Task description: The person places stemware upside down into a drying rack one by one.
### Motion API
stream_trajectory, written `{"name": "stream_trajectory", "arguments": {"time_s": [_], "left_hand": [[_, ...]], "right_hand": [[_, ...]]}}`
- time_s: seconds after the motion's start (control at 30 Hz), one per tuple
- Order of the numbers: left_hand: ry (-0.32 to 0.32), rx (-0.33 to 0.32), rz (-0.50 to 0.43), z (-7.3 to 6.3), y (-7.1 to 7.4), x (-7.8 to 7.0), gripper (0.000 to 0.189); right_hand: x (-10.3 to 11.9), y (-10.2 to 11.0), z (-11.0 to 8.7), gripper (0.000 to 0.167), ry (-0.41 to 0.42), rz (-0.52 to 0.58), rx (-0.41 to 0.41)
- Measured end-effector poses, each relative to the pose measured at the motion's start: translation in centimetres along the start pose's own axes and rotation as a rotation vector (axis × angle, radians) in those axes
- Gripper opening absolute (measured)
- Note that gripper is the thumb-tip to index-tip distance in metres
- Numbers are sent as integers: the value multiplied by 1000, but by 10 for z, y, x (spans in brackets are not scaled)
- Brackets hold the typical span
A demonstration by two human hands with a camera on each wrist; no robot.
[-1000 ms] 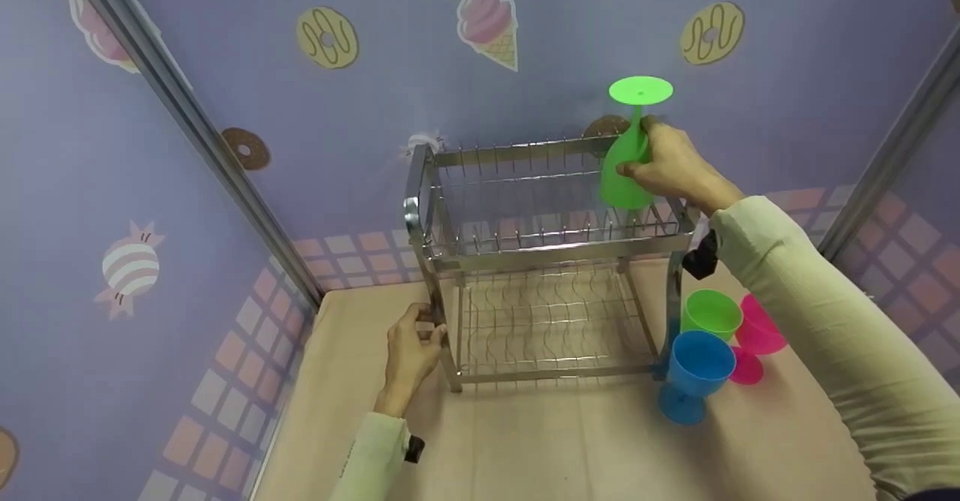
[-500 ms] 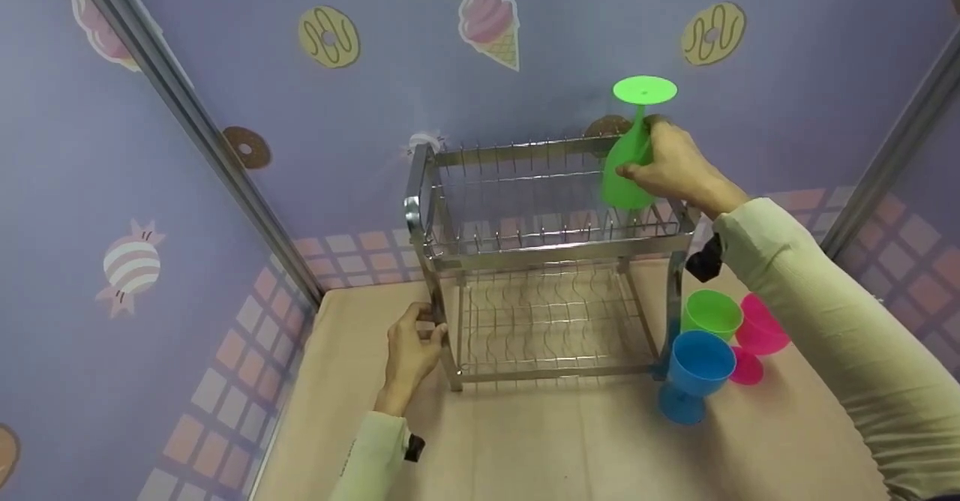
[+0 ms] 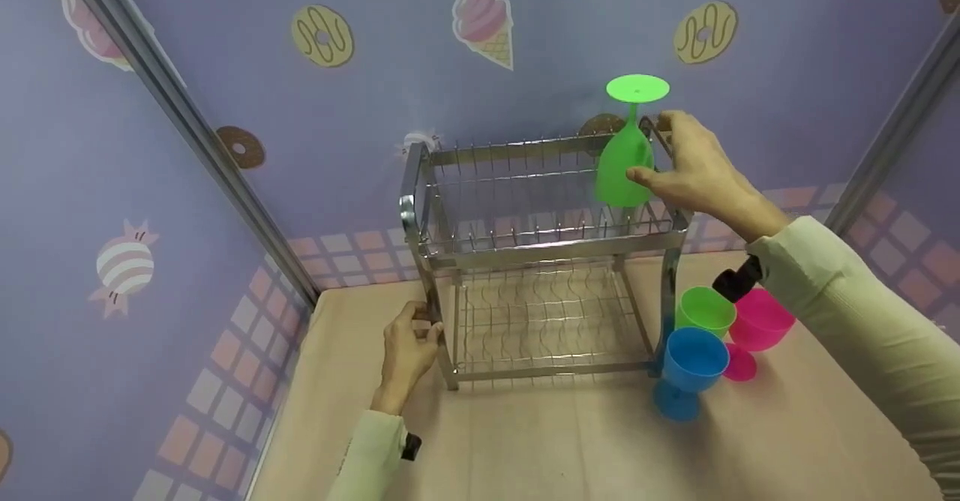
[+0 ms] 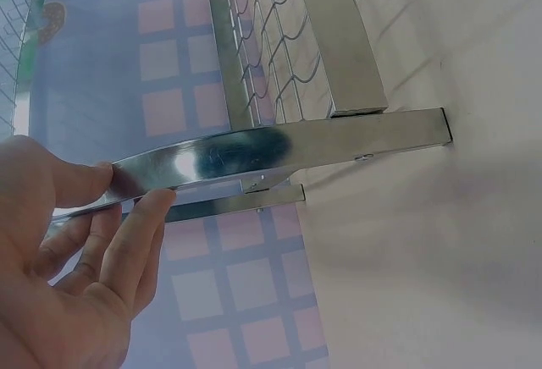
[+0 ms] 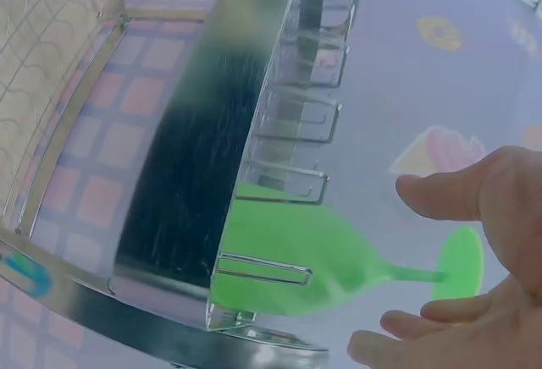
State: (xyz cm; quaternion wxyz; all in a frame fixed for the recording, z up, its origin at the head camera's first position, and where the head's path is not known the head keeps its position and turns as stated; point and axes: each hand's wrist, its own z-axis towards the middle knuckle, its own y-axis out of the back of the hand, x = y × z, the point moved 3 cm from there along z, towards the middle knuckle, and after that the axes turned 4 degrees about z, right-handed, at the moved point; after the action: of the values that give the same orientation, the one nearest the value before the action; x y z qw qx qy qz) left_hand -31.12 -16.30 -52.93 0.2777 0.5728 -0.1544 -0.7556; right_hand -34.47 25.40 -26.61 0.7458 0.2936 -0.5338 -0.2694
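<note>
A green plastic goblet [image 3: 624, 167] stands upside down at the right end of the upper tier of a metal dish rack [image 3: 555, 250], its round foot on top. My right hand [image 3: 701, 167] is beside it with thumb and fingers spread apart; in the right wrist view a gap shows between that hand [image 5: 474, 250] and the goblet [image 5: 296, 255]. Down at the rack's left front leg, my left hand [image 3: 407, 351] pinches the metal upright between thumb and fingers, as the left wrist view shows on the frame [image 4: 229, 153].
Right of the rack, a blue goblet [image 3: 694, 362], another green goblet [image 3: 705, 312] and a pink goblet [image 3: 761, 321] stand close together on the pale tabletop [image 3: 525, 448]. The rack's lower wire tier [image 3: 551, 321] sits low over the table. A patterned wall [image 3: 390, 58] rises close behind.
My right hand has let go of the green goblet and drawn back slightly to the right. The goblet stays inverted on the rack. My left hand keeps its hold on the upright.
</note>
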Motion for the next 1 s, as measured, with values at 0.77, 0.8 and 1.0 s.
{"name": "stream_trajectory", "arguments": {"time_s": [0.77, 0.8, 1.0], "left_hand": [[-51, 7, -12, 0, -4, 2, 33], [-45, 7, -13, 0, -4, 2, 33], [-23, 10, -11, 1, 1, 5, 33]], "right_hand": [[-78, -19, -134, 60, 269, 162, -320], [-85, -24, -139, 60, 270, 168, -324], [-122, -50, -161, 62, 230, 225, -291]]}}
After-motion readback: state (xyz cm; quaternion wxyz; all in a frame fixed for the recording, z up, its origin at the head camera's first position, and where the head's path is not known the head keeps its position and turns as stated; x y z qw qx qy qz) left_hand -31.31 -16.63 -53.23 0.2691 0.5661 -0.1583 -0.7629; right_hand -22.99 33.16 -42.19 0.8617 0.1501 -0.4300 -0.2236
